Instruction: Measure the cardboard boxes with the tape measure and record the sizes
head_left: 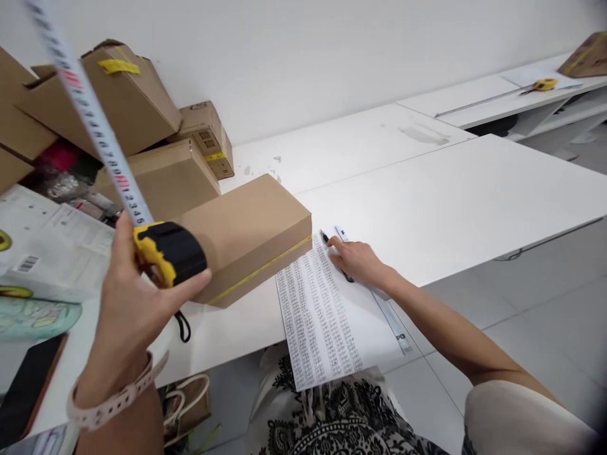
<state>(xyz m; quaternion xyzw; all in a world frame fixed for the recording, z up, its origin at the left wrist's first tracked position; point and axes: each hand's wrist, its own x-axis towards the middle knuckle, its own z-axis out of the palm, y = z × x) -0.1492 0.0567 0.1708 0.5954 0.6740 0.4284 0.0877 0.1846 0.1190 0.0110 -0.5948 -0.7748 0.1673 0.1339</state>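
Observation:
A yellow and black tape measure [173,253] is gripped in my left hand [137,303], its printed blade extended up toward the top left. Right behind it a brown cardboard box [246,221] with a yellow line along its side lies on the white table. My right hand [353,256] rests on a printed sheet [322,316] covered in columns of small text, fingers closed round a black pen [324,236]. The sheet sits on a clipboard [396,325] and hangs over the table's front edge.
Several cardboard boxes [118,101] are piled at the back left, beside white packaging [52,246] and a dark phone-like slab [31,385]. Far right, another tape measure [545,84] lies near a box [588,57]. A bag [190,407] stands below the table.

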